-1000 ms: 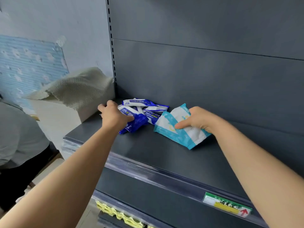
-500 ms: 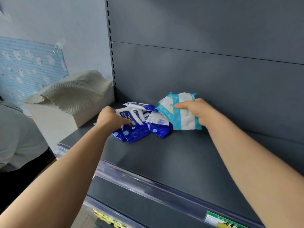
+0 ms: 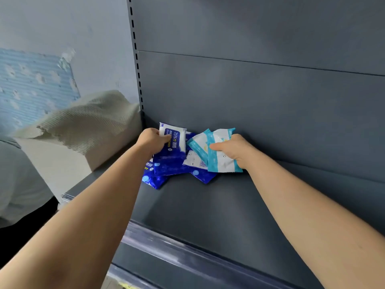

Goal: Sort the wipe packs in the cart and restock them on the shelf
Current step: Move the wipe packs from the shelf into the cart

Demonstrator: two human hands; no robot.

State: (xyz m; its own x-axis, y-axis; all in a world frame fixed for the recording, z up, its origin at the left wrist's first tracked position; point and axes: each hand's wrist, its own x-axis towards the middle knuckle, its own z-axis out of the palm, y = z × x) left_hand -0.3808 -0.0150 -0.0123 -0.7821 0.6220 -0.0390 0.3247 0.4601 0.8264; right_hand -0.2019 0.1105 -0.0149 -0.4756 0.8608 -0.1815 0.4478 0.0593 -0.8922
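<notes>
- Our left hand [image 3: 153, 140] grips one dark blue pack [image 3: 174, 140] and stands it up tall, its long side pointing up.
- Our right hand [image 3: 233, 152] holds the light blue packs [image 3: 221, 159], standing too, by the back wall [image 3: 270, 122].
- More dark blue packs [image 3: 168, 170] lie flat between and just under both hands on the shelf [image 3: 208, 215]; the left hand is nearer them.

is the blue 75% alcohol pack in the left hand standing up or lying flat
Standing up: the left hand holds the 75% pack raised on end, above other blue packs lying flat.
</notes>
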